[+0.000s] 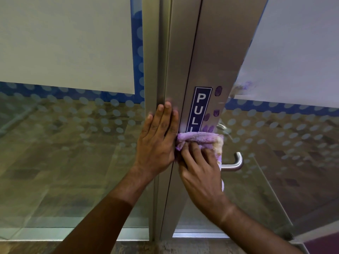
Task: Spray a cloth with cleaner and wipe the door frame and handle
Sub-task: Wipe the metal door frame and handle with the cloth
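- While it lay against the door frame [207,57] just below the blue PULL sticker [199,109], the purple cloth [201,139] was pinned flat under the right hand [200,167].
- The left hand [157,140] rested beside it, open-palmed, grasping nothing.
- The handle [235,162] protruded right of the cloth.

Office entrance (frosted glass door [293,52], PULL sign [199,107])

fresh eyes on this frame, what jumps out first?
The purple cloth, pressed by the right hand onto the metal door frame at centre, just under the blue PULL sign. Purple smudges dot the frame beside the sign. The left hand lies flat on the frame edge; the steel handle sticks out right of the cloth.
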`<state>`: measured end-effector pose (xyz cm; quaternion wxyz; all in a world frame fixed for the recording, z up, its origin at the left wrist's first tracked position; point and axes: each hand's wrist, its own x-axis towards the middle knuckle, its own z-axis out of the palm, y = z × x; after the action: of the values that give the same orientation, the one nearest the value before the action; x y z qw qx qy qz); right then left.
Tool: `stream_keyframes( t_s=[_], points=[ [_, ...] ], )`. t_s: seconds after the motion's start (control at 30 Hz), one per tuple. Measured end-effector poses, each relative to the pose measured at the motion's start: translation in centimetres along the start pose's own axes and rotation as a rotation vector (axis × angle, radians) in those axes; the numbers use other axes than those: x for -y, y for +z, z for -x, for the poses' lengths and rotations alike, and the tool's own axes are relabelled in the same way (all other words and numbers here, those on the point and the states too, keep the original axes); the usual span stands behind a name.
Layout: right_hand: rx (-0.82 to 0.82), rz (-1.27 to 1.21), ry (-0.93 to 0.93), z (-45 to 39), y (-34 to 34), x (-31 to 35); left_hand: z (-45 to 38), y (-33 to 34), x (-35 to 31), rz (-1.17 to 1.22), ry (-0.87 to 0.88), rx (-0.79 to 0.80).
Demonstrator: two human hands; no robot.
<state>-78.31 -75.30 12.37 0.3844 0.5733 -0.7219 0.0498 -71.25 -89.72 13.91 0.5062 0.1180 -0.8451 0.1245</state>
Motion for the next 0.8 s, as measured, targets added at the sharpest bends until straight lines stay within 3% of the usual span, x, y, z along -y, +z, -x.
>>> stream_keyframes(
  t_s=[0.2,0.37,0.47,0.6,0.8],
  points=[
    [0.126,0.017,-0.137,0.0,0.0,0.6,0.1,0.3,0.0,0.007,-0.006,0.004],
    [0.036,-0.096,0.084,-0.2,0.2,1.0,0.1,0.1,0.1,-0.016,0.009,0.014],
    [0.0,-0.108,0.12,-0.3,0.4,1.0,0.1,0.0,0.0,-0.013,0.013,0.008],
    [-0.04,-0.056,0.064,-0.7,0.6,0.8,0.1,0.2,0.1,0.006,0.013,-0.011],
    [0.096,-0.026,-0.03,-1.3,-0.2,1.2,0.2,0.6,0.2,0.02,-0.001,-0.038]
  ],
)
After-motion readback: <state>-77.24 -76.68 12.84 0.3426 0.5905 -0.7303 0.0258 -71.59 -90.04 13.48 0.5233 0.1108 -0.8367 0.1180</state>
